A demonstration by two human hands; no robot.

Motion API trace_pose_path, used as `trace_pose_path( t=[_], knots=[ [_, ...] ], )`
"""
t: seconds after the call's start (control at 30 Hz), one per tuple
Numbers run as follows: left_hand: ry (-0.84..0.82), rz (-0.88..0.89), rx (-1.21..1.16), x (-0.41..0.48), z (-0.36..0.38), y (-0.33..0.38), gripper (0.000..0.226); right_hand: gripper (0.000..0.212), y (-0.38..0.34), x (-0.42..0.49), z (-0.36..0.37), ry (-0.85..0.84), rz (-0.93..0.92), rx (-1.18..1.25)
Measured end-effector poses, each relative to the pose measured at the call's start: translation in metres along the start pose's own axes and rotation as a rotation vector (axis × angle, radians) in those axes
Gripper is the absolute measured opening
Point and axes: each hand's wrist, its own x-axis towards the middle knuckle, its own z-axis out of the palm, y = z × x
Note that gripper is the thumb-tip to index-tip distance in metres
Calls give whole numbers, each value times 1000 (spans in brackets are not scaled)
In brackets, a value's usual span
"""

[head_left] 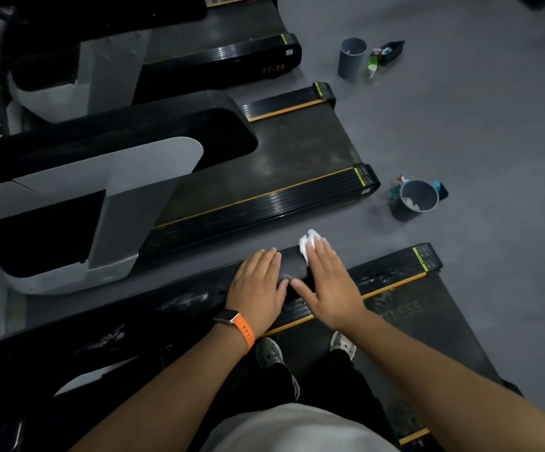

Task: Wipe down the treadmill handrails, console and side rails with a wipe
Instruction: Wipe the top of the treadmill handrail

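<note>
A grey bucket (401, 213) and a green spray bottle (395, 191) stand on the floor (493, 125).

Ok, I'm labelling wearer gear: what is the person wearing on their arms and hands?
No sleeves or gloves show on either arm. The left hand has a smartwatch on an orange strap at its wrist; the right hand and wrist wear nothing.

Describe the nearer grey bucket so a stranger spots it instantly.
From the person's treadmill, look to the next treadmill and follow it to its rear end. On the floor just past that corner stands the grey bucket. The other bucket stands farther away.
</note>
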Motion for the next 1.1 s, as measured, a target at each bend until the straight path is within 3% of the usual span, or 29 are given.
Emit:
trace_pose_path(
  t=[0.1, 0.23, 0.37, 0.53, 0.67, 0.8, 0.97, 1.1],
  knots=[
    [-19, -11, -5, -1, -1, 1, 56, 84, -8, -20, 7, -15, -48, -70],
    [-50, -31, -1, 0, -3, 5, 57, 85, -4, -35, 7, 13, 23, -101],
    [-77, -59, -7, 0, -5, 8, 56, 84, -4, -45, 10, -43, -102, -137],
    [-56, -67, 14, -1, -3, 10, 56, 90, -5, -31, 10, -18, 136, 18],
    [-34, -90, 27, -3, -1, 12, 56, 87, -3, -22, 10, -59, -26, -28],
    [-21, -138, 43, -7, 3, 10, 59, 86, 1, 1, 6, -57, 38, 27],
    [10, -179, 40, -12, 4, 7, 57, 83, -1, 16, -1, -142, -169, -99],
    [43, -169, 51, -13, 5, 7, 57, 87, 14, -8, -5, -112, -147, -127]
  ],
)
